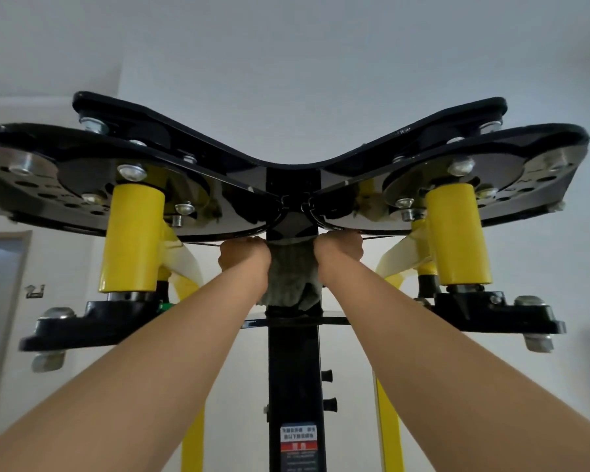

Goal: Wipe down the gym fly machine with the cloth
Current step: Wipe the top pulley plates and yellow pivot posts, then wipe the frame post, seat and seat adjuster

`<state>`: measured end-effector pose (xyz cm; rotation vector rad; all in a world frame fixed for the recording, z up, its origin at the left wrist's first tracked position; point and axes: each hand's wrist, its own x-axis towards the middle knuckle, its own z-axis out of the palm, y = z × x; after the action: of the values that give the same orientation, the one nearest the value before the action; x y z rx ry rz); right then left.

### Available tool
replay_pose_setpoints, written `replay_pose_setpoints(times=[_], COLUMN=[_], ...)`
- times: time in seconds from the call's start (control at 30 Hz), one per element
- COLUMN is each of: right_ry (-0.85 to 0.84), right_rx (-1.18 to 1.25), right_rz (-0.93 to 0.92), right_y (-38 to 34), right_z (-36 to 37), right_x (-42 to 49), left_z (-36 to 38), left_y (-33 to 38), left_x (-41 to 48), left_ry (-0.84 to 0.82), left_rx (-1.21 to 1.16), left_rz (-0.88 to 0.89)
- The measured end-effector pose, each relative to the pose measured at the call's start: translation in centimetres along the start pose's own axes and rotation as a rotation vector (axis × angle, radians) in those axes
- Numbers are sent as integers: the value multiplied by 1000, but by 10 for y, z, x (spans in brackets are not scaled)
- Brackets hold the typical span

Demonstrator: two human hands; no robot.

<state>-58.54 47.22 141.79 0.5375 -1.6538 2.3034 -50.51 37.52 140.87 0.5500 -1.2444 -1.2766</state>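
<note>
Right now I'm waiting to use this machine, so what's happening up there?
A person is reaching up with both arms to wipe the machine. The left hand and right hand each hold one side of the grey cloth, which sits against the black post just under the top plates. Both fists are curled, one on either side of the post. How much has already been cleaned cannot be told from here.

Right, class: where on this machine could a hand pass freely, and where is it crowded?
Free: the front of the black post between the cross plate and warning label. Crowded: its top, where left hand and right hand grip the cloth under the top plates.
</note>
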Motion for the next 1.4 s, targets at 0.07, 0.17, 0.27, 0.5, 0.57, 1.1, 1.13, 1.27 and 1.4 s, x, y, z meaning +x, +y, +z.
replay_pose_setpoints(times=[0.07, 0.17, 0.27, 0.5, 0.57, 1.1, 1.13, 1.27, 1.4], right_ry=[-10, 11, -7, -144, -182, -313, -312, -334, -358], right_rx=[79, 0, -252, -638, -627, 194, 202, 192, 89], right_rz=[-31, -107, -83, -231, -234, -431, -385, -169, -50], right_y=[5, 6, 4, 16, 15, 63, 75, 135, 200], right_z=[7, 11, 8, 4, 1, -129, -133, -145, -150], right_x=[1, 4, 6, -9, -11, -164, -168, -182, -186], left_z=[5, 8, 5, -8, -14, -122, -128, -149, -161], left_y=[-2, -6, -8, -15, -12, -43, -52, -103, -161], left_x=[2, 4, 1, -14, -23, -155, -159, -164, -159], left_ry=[32, -7, -81, -231, -362, -609, -610, -571, -536], left_rx=[23, 7, 7, 406, 434, 97, 102, 150, 203], left_rz=[75, 85, 41, 65, 39, 370, 339, 206, 65])
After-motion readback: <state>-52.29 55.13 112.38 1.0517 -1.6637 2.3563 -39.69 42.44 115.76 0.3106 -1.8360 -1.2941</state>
